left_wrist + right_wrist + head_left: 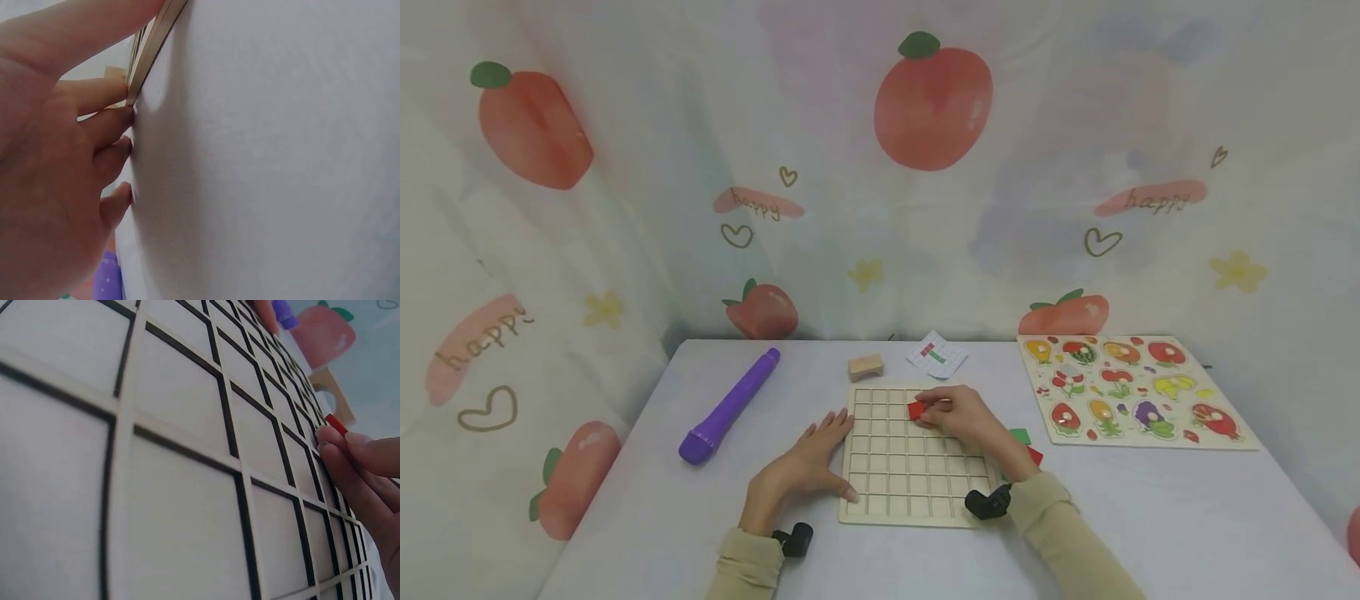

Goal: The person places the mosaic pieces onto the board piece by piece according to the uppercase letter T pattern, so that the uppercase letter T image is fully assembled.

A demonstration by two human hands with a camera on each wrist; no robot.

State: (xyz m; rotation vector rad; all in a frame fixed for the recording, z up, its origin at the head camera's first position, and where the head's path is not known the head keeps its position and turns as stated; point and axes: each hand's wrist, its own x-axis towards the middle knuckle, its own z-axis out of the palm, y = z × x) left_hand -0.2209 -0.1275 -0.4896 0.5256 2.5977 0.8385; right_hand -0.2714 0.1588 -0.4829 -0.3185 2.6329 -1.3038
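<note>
A square wooden grid board (898, 467) lies flat on the white table. My right hand (958, 417) is over its upper part, pinching a red square tile (916, 410) between thumb and fingers. In the right wrist view the red tile (336, 424) is seen edge-on in the fingers of my right hand (369, 481), above the grid; whether it touches the board I cannot tell. My left hand (808, 462) lies spread at the board's left edge, thumb at the lower corner. The left wrist view shows the fingertips of my left hand (62, 162) against the board's side (150, 53).
Green (1019, 436) and red tiles (1035, 455) lie right of the board, partly behind my right forearm. Behind the board are a wooden block (866, 367) and a pattern card (937, 355). A purple microphone-shaped object (730, 408) is left; a fruit puzzle (1120, 433) is right.
</note>
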